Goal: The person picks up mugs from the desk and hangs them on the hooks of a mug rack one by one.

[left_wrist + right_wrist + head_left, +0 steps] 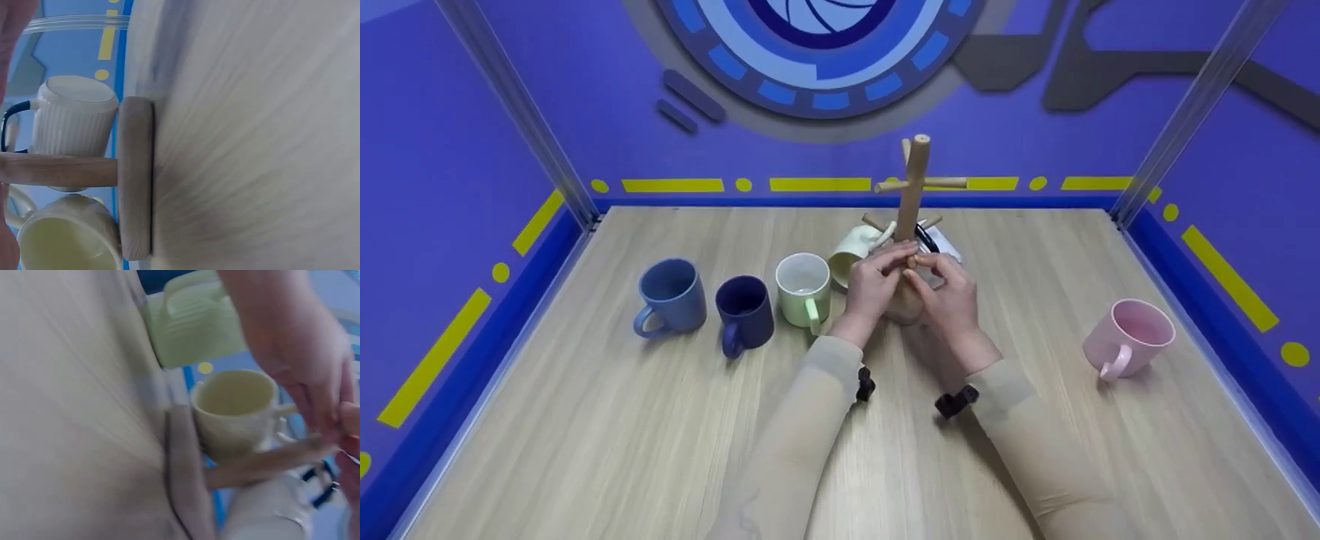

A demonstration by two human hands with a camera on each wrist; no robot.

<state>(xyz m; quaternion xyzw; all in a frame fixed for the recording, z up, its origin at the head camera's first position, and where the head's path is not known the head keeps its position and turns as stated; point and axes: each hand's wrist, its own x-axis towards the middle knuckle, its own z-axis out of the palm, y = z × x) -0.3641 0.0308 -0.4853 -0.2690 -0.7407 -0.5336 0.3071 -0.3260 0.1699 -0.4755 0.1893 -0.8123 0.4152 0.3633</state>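
A wooden mug tree stands upright on the table, its upper pegs bare. My left hand holds its lower post from the left, fingertips at a short front peg. From the right, my right hand pinches that same peg between thumb and fingers. A cream mug sits tilted at the tree's left side, its handle up by the post. Behind the right hand is a white ribbed mug with a dark handle, mostly hidden in the head view. The round base shows in the left wrist view.
Left of the tree stand a light green mug, a dark blue mug and a grey-blue mug. A pink mug stands far right. Blue-purple panels enclose the table at back and sides.
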